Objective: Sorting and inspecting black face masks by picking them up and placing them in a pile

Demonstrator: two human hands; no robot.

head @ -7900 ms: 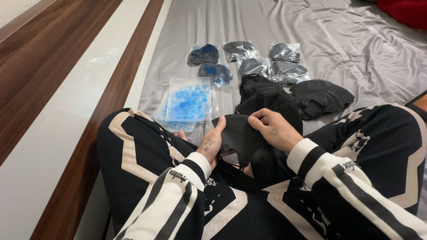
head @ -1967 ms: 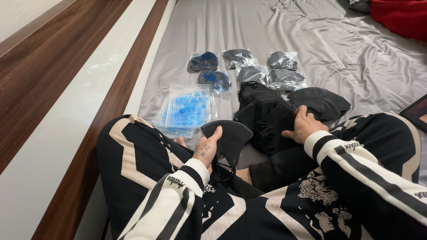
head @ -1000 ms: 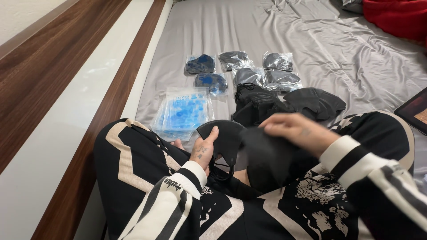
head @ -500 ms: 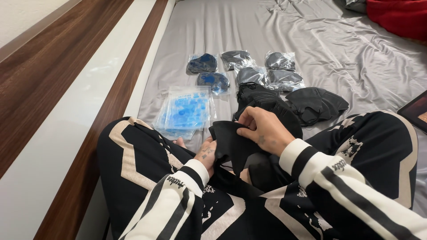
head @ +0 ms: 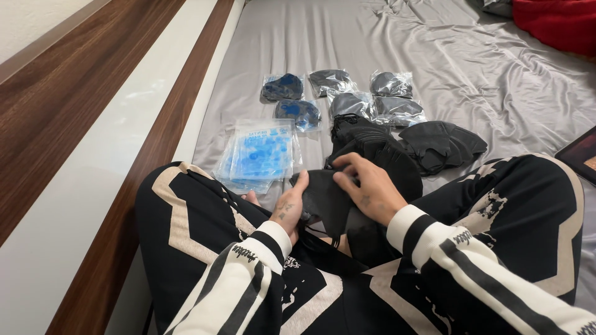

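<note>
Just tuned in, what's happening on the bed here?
A seated person holds a black face mask over their lap with both hands: the left hand grips its near edge, the right hand rests on top. Ahead on the grey sheet lie two piles of loose black masks, a stack of clear blue-printed bags, and six bagged masks in two rows.

The person wore a matching black outfit. Both sleeves carried cream stripes running lengthwise and ended in broad cream cuffs, with small dark lettering near each cuff. The left hand point(head: 288, 208), at about 7 o'clock from the right hand point(head: 367, 189), bore small dark tattoo marks on its back; the right bore one too. The trousers showed wide cream chevron bands and pale printed patches.
</note>
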